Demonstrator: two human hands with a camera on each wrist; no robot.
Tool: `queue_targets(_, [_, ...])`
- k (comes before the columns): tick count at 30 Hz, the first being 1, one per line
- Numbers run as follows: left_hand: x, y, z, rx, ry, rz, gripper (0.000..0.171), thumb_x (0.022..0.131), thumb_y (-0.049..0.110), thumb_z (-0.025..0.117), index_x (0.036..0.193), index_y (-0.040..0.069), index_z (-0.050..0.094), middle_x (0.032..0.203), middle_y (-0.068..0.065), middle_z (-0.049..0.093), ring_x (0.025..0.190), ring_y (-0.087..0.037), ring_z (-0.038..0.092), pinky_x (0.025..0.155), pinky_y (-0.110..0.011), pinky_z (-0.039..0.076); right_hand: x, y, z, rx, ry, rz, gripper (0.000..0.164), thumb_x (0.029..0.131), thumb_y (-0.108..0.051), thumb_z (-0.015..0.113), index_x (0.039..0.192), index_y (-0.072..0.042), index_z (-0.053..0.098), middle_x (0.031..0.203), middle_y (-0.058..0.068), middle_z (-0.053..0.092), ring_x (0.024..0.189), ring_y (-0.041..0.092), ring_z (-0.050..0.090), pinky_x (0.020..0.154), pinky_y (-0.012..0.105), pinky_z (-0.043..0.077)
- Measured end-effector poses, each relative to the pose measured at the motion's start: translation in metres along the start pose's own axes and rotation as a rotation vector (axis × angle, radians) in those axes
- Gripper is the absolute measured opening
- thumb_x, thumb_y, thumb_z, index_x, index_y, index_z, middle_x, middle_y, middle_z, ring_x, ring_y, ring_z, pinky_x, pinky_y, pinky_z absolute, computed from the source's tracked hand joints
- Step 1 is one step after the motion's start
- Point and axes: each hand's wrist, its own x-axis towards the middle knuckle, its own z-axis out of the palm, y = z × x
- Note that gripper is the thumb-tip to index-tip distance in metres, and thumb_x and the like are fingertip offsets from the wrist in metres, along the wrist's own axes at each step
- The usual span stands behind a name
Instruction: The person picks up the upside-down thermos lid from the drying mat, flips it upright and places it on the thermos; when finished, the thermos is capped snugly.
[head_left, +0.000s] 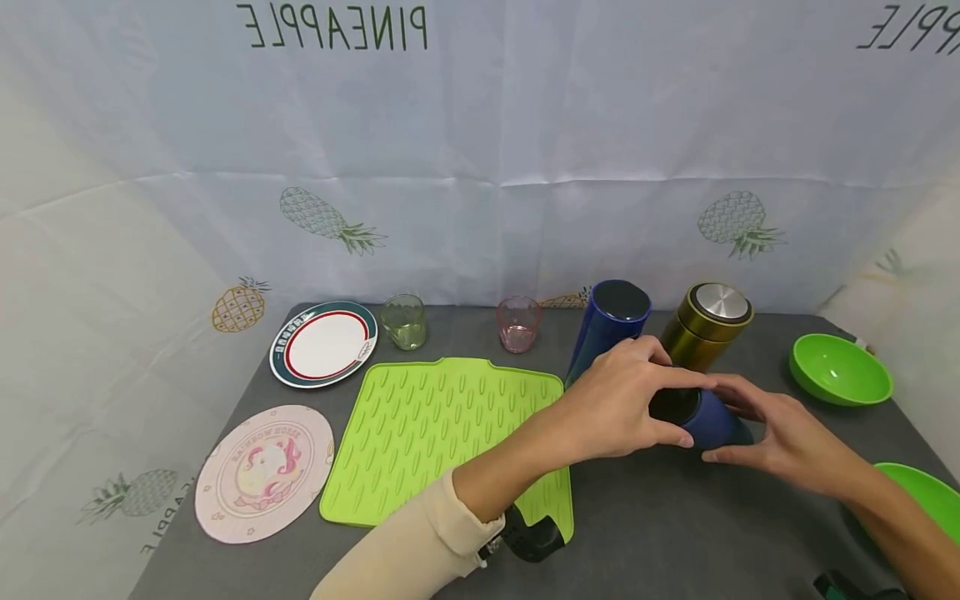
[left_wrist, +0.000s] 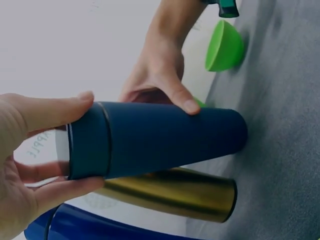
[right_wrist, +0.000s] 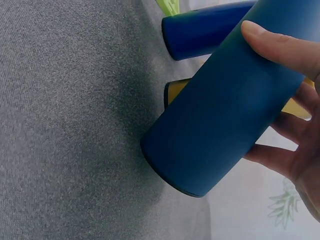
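Note:
A matte dark-blue thermos [head_left: 712,423] is between both hands, tilted with its top toward the left. My left hand [head_left: 618,400] grips it round the lid [left_wrist: 90,142], thumb on one side and fingers on the other. Lower down, my right hand [head_left: 783,429] holds the body [right_wrist: 225,110] between thumb and fingers. Close behind stand a gold thermos [head_left: 697,342] with a silver top and a shiny blue thermos [head_left: 596,333]. In the right wrist view the held thermos's base is near the grey tabletop; whether it touches, I cannot tell.
A green drying mat [head_left: 450,425] lies left of the hands, partly under the left forearm. Two plates, one white with a dark rim [head_left: 322,346] and one pink [head_left: 262,475], lie farther left. Two glasses [head_left: 405,323] stand behind. Green bowls [head_left: 840,371] sit on the right.

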Motion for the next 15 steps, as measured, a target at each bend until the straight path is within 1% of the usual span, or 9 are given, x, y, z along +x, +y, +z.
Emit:
queue_targets(3, [0.000,-0.003,-0.002,0.007,-0.028,0.044,0.059,0.084,0.046,0.082,0.139,0.037,0.063,0.122,0.005,0.059,0.108,-0.004,0.050,0.082,-0.010,0.037,0.000,-0.001,0.000,0.001,0.005,-0.009,0.092,0.062,-0.006,0.096,0.143,-0.009,0.052,0.137,-0.027,0.055,0.122,-0.018,0.054,0.095,-0.001,0.043])
queue_targets(8, [0.000,-0.008,-0.004,0.006,-0.060,0.136,0.054,0.085,0.043,0.083,0.135,0.038,0.066,0.128,0.004,0.058,0.117,-0.006,0.050,0.092,-0.012,0.042,-0.001,-0.002,0.001,-0.018,0.009,-0.008,0.093,0.062,-0.009,0.097,0.142,-0.010,0.052,0.135,-0.030,0.055,0.121,-0.020,0.054,0.095,-0.002,0.042])
queue_targets(12, [0.001,-0.011,-0.005,0.047,-0.070,0.222,0.051,0.085,0.043,0.082,0.134,0.038,0.067,0.130,0.003,0.057,0.120,-0.008,0.050,0.097,-0.013,0.042,-0.003,-0.004,0.002,-0.042,0.018,-0.009,0.092,0.061,-0.011,0.098,0.141,-0.011,0.053,0.132,-0.028,0.058,0.118,-0.019,0.056,0.094,-0.001,0.043])
queue_targets(15, [0.001,-0.012,-0.005,0.073,-0.081,0.260,0.051,0.084,0.044,0.083,0.133,0.039,0.068,0.131,0.002,0.057,0.120,-0.009,0.050,0.099,-0.013,0.042,-0.003,-0.004,0.002,-0.052,0.020,-0.007,0.090,0.061,-0.012,0.098,0.140,-0.013,0.054,0.128,-0.026,0.060,0.116,-0.017,0.058,0.094,-0.001,0.043])
